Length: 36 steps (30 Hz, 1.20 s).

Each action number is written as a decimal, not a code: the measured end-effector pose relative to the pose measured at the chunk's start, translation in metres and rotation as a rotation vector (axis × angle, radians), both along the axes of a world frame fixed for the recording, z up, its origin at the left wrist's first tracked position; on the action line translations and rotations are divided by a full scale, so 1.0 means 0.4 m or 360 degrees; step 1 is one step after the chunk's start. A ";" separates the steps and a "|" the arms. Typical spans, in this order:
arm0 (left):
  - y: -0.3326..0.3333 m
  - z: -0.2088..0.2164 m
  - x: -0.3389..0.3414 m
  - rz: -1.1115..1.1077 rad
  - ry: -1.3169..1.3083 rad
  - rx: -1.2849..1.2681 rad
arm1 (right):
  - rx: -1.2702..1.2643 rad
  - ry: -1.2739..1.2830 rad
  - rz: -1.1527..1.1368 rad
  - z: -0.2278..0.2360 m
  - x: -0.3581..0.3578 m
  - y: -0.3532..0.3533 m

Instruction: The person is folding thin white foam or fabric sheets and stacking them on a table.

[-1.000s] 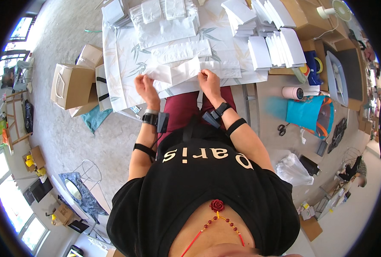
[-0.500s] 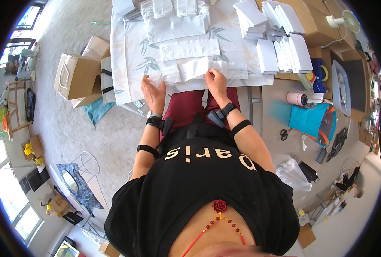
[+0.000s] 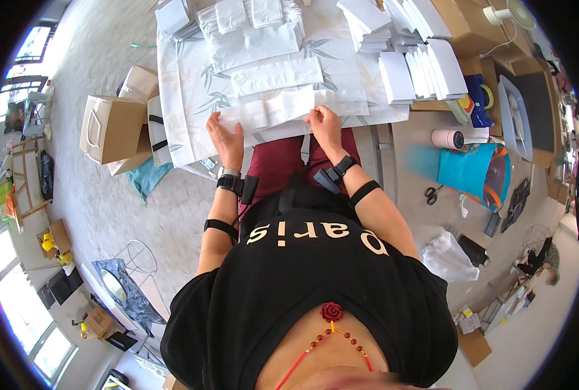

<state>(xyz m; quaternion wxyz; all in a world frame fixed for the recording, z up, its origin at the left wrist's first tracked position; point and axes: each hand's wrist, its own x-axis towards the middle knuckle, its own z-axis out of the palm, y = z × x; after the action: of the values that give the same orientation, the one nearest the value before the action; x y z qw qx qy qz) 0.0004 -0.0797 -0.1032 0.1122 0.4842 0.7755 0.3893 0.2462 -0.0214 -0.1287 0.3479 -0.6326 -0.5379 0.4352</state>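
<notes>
White folded sheet (image 3: 273, 112): one, both hands on near edge: left (image 3: 226, 140), right (image 3: 324, 125).

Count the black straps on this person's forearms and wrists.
4: left wrist strap, left forearm band, right wrist strap, right forearm band.

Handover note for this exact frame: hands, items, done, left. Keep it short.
Left hand: flat on the left end of a white folded bag at the table's near edge.
Right hand: fingers pinch the bag's right part.
The bag lies on the leaf-print tablecloth; more flattened white bags lie just beyond it, with stacks of white packets to the right.
Done: several pieces are stacked.
Left: the bag in hand is not yet set aside.
</notes>
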 end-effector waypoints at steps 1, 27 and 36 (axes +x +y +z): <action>0.000 0.001 0.002 0.0001 0.0005 -0.0001 | -0.0001 0.0005 0.0001 0.004 -0.001 -0.002; 0.082 -0.009 -0.003 -0.0186 -0.0087 0.0074 | -0.0317 0.0281 -0.0193 0.011 0.039 -0.024; 0.073 -0.030 -0.001 -0.0187 -0.0109 0.0014 | -0.0412 0.0272 -0.0190 0.033 0.043 -0.021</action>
<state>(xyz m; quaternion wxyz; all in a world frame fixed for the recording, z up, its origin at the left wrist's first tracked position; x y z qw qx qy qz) -0.0002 -0.0506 -0.1151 0.1592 0.5156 0.7398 0.4018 0.2634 -0.0297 -0.1157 0.3333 -0.6636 -0.4073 0.5317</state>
